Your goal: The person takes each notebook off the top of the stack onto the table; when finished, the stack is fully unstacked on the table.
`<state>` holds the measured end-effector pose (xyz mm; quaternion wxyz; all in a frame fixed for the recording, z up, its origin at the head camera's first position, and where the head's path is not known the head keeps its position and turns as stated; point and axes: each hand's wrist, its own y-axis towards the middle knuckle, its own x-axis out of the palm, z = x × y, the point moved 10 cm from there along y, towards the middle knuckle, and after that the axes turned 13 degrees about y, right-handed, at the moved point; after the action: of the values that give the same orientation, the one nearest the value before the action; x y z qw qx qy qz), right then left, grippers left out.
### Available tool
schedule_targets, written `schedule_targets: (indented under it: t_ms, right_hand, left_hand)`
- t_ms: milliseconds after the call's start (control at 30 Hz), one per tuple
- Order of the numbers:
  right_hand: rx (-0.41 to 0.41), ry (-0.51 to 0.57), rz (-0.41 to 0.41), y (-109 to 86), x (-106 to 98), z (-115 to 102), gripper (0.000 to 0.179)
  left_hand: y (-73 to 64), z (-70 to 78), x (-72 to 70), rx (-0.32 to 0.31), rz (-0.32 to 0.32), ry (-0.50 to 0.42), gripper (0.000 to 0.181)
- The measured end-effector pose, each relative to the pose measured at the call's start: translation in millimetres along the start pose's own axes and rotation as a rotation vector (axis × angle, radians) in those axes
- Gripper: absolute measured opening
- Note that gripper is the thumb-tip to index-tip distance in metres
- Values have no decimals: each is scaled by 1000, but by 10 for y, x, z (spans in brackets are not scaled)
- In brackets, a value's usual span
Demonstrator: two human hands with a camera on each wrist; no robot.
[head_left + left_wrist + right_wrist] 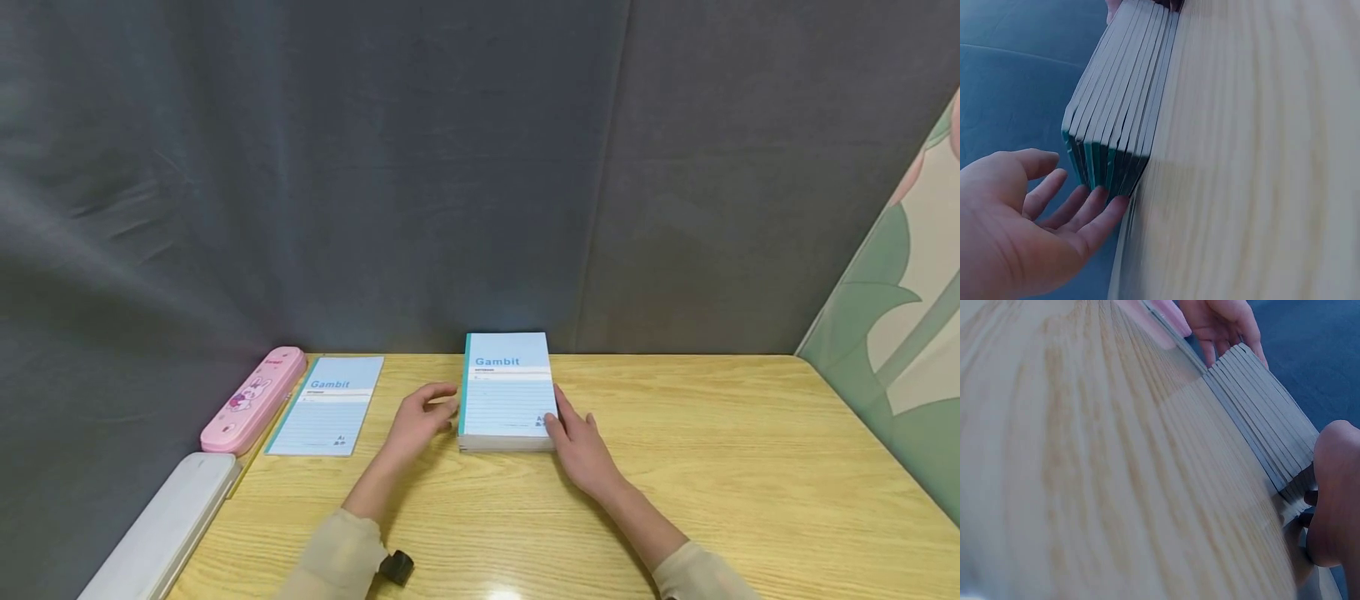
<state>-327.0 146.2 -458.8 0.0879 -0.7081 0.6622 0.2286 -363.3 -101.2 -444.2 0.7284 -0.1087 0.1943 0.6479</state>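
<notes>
A neat stack of light-blue notebooks (507,400) with teal spines lies on the wooden table, its top cover reading "Gambit". My right hand (583,454) grips the stack's right side, thumb over the near right corner of the top cover and fingers along the side. At the spine side, my left hand (422,423) has loosely bent fingers; in the left wrist view, its fingertips (1100,194) are right at the lower spines. The right wrist view shows the near page edges of the stack (1260,412) between both hands.
Left of the stack, a single matching notebook (326,408) lies flat. Beyond it are a pink pencil case (253,400) with a rabbit picture and a long white case (161,525) along the table's left edge. A dark grey curtain (450,183) hangs behind the table (712,450).
</notes>
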Motion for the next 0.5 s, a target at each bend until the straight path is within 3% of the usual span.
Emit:
schedule_targets:
  t_ms: [200,500]
  right_hand:
    - [-8,-6,4,-8,4,-15,59]
    - [-30,5,18,-16,-7,-49,59]
  left_hand:
    - [-14,43,121,11,-27,-9,32]
    - [-29,71,190,30,22,25,32]
